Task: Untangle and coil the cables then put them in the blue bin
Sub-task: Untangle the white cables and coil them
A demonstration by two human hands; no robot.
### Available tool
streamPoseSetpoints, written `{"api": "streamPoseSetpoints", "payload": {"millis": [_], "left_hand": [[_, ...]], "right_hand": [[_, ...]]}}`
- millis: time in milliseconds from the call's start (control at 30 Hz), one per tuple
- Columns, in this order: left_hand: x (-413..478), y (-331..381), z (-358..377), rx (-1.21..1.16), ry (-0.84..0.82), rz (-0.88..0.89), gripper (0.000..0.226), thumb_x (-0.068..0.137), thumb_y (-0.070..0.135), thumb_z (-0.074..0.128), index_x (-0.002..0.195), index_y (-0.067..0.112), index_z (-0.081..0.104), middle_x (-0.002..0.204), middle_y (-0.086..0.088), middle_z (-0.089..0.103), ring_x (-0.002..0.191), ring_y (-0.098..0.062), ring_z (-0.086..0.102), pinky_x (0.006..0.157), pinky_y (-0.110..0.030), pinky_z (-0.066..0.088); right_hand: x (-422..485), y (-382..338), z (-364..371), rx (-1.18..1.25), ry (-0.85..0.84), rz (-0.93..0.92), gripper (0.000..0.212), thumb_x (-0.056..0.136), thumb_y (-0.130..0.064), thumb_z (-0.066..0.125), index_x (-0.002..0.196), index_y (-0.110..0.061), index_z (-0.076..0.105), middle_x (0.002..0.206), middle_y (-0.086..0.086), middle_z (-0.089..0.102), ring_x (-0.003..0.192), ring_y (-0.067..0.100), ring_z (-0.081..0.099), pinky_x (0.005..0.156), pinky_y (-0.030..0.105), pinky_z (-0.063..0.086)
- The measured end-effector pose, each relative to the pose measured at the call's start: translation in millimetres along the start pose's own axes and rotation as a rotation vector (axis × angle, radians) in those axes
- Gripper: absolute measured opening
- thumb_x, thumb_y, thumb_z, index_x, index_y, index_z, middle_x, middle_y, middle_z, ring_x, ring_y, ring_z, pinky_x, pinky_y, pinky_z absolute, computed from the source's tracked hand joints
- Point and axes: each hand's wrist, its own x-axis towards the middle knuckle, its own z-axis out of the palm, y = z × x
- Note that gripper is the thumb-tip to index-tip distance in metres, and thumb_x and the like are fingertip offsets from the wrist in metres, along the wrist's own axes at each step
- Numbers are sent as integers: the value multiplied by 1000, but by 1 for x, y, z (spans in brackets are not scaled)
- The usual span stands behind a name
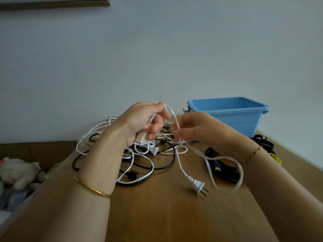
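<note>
A wooden worktop (166, 215) fills the lower half of the frame and runs up to a pale wall. The blue bin (236, 123) stands at its far right corner, against the wall, and I can't see anything in it from this angle. In the middle of the frame lies the tangle of cables (148, 151), white and black loops crossing one another on the wood, well short of the bin. A second heap of black cable (222, 166) sits to the right, half hidden under the right forearm. Off the left edge, lower down, a pale soft toy (17, 170) lies on its side. Both hands are raised over the tangle. The left hand (139, 121) has its fingers curled round a white block (142, 137), with a white cord (174, 117) looped over the top of them. The right hand (194, 130) pinches that same cord at a knot, fingers pressed together on it. From there the cord drops to its plug (198, 186), which rests on the wood. A thin gold bangle (90, 188) circles the left wrist.
</note>
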Motion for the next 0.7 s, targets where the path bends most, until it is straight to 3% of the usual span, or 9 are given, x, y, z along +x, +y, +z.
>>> {"api": "streamPoseSetpoints", "payload": {"millis": [100,200,267,333,367,433,500,600,700], "left_hand": [[1,-1,-2,-113,-94,-52,34,102,24,35,83,3,54,33,3,32,30,-8,27,36,-16,27],[2,-2,-4,-408,-325,-119,31,95,26,38,80,5,57,31,6,30,28,-3,24,32,-14,27],[6,-5,-6,-643,-517,-132,32,95,23,40,83,3,62,33,4,38,32,-5,24,34,-16,33],[12,-11,-10,-879,-681,-126,34,99,20,37,97,-3,61,41,-2,51,39,-8,29,41,-21,39],[15,-14,-11,-965,-706,-113,35,101,20,35,104,-6,58,46,-6,54,42,-9,32,45,-23,41],[19,-18,-14,-1092,-682,-72,37,102,19,33,112,-9,54,51,-9,57,44,-10,34,50,-26,44],[18,-16,-15,-1221,-597,-4,37,100,17,32,115,-10,53,51,-10,56,41,-13,37,53,-27,48],[15,-11,-12,-1375,-254,98,38,101,12,32,124,-13,48,53,-4,54,37,-12,43,59,-27,54],[18,-11,-14,-1456,-40,245,39,103,14,28,134,-7,36,62,-3,57,40,-10,46,79,-34,49]], "right_hand": [[-1,7,-7,-18,93,-20,12,88,-16,64,92,-5,67,80,8,71,72,16,62,72,25,51],[2,13,-13,55,215,-68,10,89,-14,64,89,-4,67,85,8,72,76,13,64,71,18,50],[3,15,-10,59,194,-82,14,91,-15,61,89,-3,67,82,5,72,73,7,64,68,13,50],[6,19,-7,61,133,-75,20,92,-18,59,85,-1,66,77,4,70,77,10,67,76,18,52],[7,20,-6,110,97,-68,22,93,-17,58,85,2,63,76,7,68,81,16,69,83,27,54],[6,19,-4,263,10,-43,18,93,-13,56,88,4,58,70,9,62,78,25,71,82,36,57],[4,17,0,300,-68,-51,10,94,-7,53,101,-3,59,66,6,56,66,23,69,71,31,58],[1,13,8,310,-176,-19,29,97,-4,45,120,-18,55,65,6,53,53,23,63,65,36,55],[0,11,13,290,-265,25,25,99,-5,42,122,-11,46,63,6,54,46,21,60,58,36,53]]}}
